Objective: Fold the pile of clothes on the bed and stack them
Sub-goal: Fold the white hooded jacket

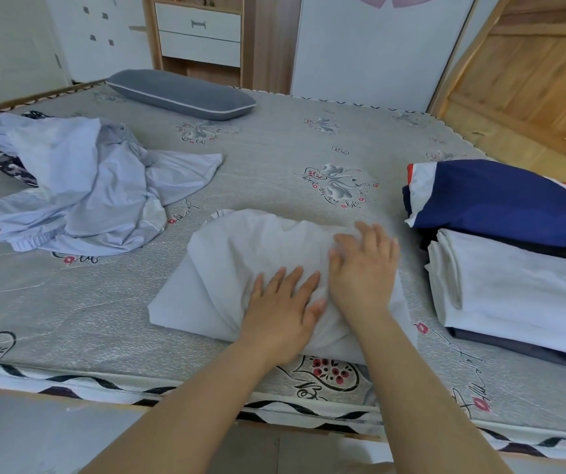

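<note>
1. State: both hands flat with fingers straight, pressing the folded white garment (257, 268) at the near edge of the bed (274, 159). Left hand (283, 307) sits on its near right corner, right hand (363, 268) just beside it, further in. Nothing gripped.
2. Risk: the garment lies close to the mattress edge; a push toward the person could drag it off.
3. Risk: the left side is a loose diagonal flap, not squared. Lifting it without support likely opens the fold.
4. Risk: the stack (513, 261) on the right is already layered, white bundle in front, navy piece (500, 196) behind and higher. An uneven addition could make it slump.
5. Remaining: crumpled pale blue pile (80, 186) far left, well apart, unfolded.
6. Materials: thin soft woven cotton look, creases easily, rounded bulging fold. Bed cover is a textured grey print, probably some friction. Grey pillow (182, 94) at the far side.
</note>
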